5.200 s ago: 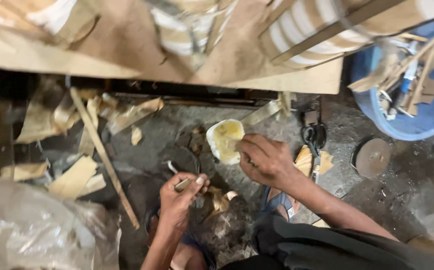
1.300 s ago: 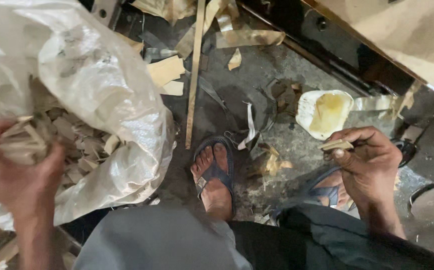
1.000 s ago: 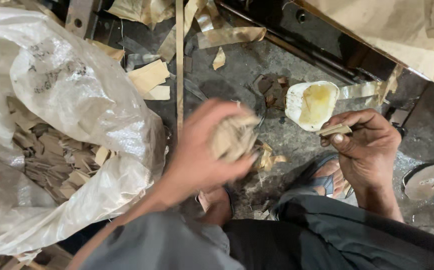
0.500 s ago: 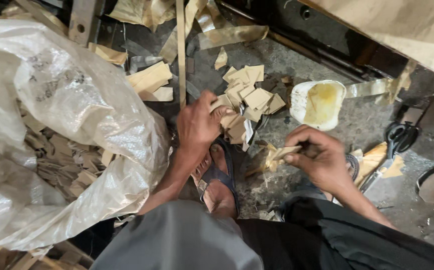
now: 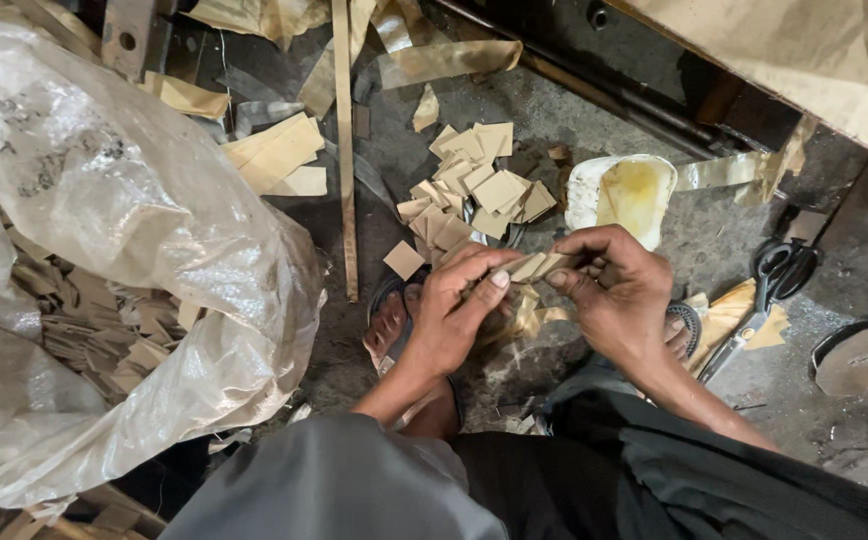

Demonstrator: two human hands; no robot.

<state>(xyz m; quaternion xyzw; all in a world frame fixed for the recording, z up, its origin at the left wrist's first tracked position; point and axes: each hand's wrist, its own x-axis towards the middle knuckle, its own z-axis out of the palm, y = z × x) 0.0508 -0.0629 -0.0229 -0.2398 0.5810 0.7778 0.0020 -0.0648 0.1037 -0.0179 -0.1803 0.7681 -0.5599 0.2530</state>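
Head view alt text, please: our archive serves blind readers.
Two hands, left hand and right hand, pinch small tan card pieces together above a dirty floor. More cut squares lie scattered ahead, beside a plastic sack of scraps, a yellowish tub and scissors.

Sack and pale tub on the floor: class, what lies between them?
In the head view, between the sack and the tub lie a long wooden strip and a scatter of small card squares.

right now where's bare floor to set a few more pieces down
Bare floor lies between the yellow-stained tub and the scissors. It is crowded around the pile of cut squares, and near the plastic sack.
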